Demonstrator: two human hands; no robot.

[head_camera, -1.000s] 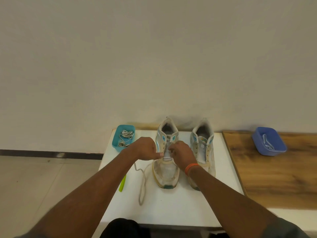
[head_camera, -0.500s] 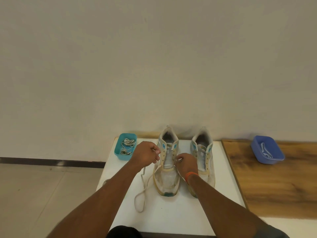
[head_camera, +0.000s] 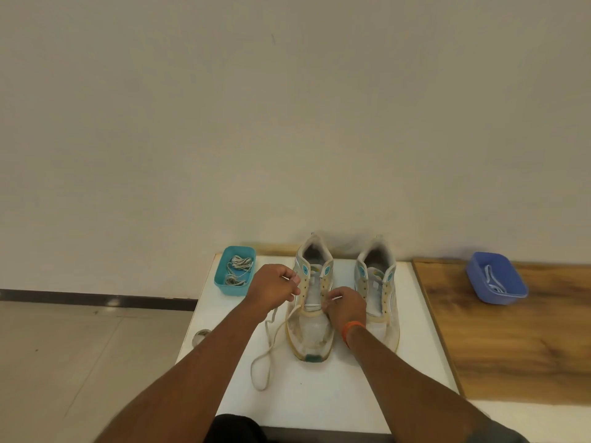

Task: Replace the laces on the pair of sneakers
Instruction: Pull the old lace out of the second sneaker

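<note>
Our left hand (head_camera: 274, 286) is curled closed at the outer eyelet row of the left-hand worn white sneaker with teal accents (head_camera: 312, 302), pinching the cream flat shoelace (head_camera: 274, 334) between thumb and fingers; our right hand (head_camera: 346, 306), an orange band (head_camera: 351, 330) on its wrist, is closed too, its fingertips nipping the lace's other end at the inner eyelets. A single span of lace crosses the lowest eyelets; the loose length drops from our left hand towards 7 o'clock and loops on the small white tabletop (head_camera: 319, 394).

Against half a second ago, our left hand sits a little nearer the shoe and the slack loop has drawn in closer to the toe; the right hand has scarcely shifted.

At 3 o'clock of the laced shoe stands its unlaced matching white sneaker (head_camera: 377, 292), just beside it, partly covered by our right wrist. At 10 o'clock from the hands, on the table's far corner, sits a teal plastic tray (head_camera: 235, 270) holding a tangle of greyish laces (head_camera: 238, 268). Well off at 3 o'clock, on the wooden surface (head_camera: 511, 340), rests a blue plastic tray (head_camera: 495, 278) with a pale lace (head_camera: 492, 278) inside. Our forearms hide the table's near edge; a small round metallic object (head_camera: 200, 335) shows on the floor at 8 o'clock.
</note>
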